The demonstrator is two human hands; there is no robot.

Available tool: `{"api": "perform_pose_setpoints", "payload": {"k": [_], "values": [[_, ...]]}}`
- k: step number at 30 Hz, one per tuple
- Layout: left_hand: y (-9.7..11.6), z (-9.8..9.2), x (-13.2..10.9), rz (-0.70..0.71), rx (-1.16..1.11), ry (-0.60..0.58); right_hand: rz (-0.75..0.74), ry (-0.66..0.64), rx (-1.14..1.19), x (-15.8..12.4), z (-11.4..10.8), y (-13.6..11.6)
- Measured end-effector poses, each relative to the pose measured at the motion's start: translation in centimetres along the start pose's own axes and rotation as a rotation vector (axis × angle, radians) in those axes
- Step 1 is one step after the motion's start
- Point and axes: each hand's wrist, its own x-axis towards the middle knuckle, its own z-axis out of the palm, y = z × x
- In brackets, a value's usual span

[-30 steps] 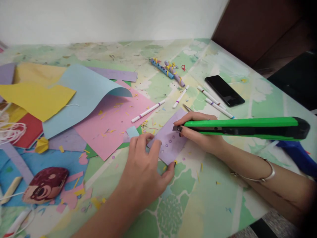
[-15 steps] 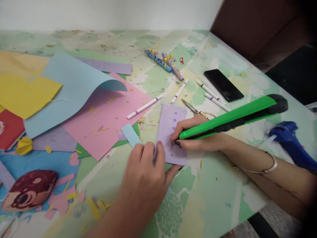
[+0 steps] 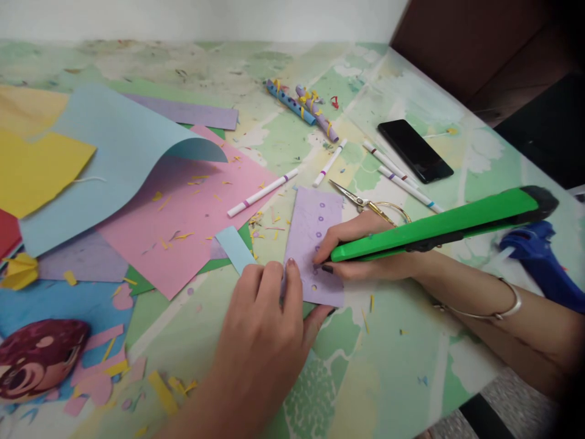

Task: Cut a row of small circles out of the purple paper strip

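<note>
A lilac strip of paper (image 3: 305, 214) lies on the table, with a column of small purple rings drawn down it and a small hole low down. My left hand (image 3: 262, 323) presses on its lower left edge with bent fingers, the thumb at the bottom corner. In my right hand (image 3: 361, 244) is a green utility knife (image 3: 439, 222), its closed fingers gripping the front end low over the rings. The blade tip is hidden by the fingers. Gold-handled scissors (image 3: 361, 200) lie just beyond that hand. A light blue paper strip (image 3: 235, 249) sits beside my left fingers.
Sheets of pink (image 3: 183, 201), light blue (image 3: 105, 158) and yellow paper (image 3: 50, 171) overlap at left. White markers (image 3: 262, 193), a black phone (image 3: 414, 149) and two decorated paper rolls (image 3: 315, 113) lie farther back. A blue glue gun (image 3: 543, 259) is at right. Paper scraps are scattered about.
The view has shifted slightly, so the papers at left sit farther left. The knife's back end appears farther right and a little lower. Both hands stay at the lilac paper.
</note>
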Motion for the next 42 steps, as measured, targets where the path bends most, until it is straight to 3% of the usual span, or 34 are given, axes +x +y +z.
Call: {"api": "perform_pose_setpoints", "payload": {"k": [24,31,38,42], "values": [[0.0,0.0,0.4,0.029,0.003,-0.006,-0.005,0.099,-0.148,-0.3,0.8,0.4],[-0.1,0.1,0.0,0.035,0.015,-0.028,-0.058,0.206,-0.237,-0.8,1.9,0.8],[-0.2,0.1,0.0,0.048,0.02,-0.029,-0.027,0.225,-0.231,-0.8,1.9,0.5],[0.0,0.1,0.4,0.057,0.019,0.026,-0.028,0.212,-0.226,-0.8,1.7,0.6]]}}
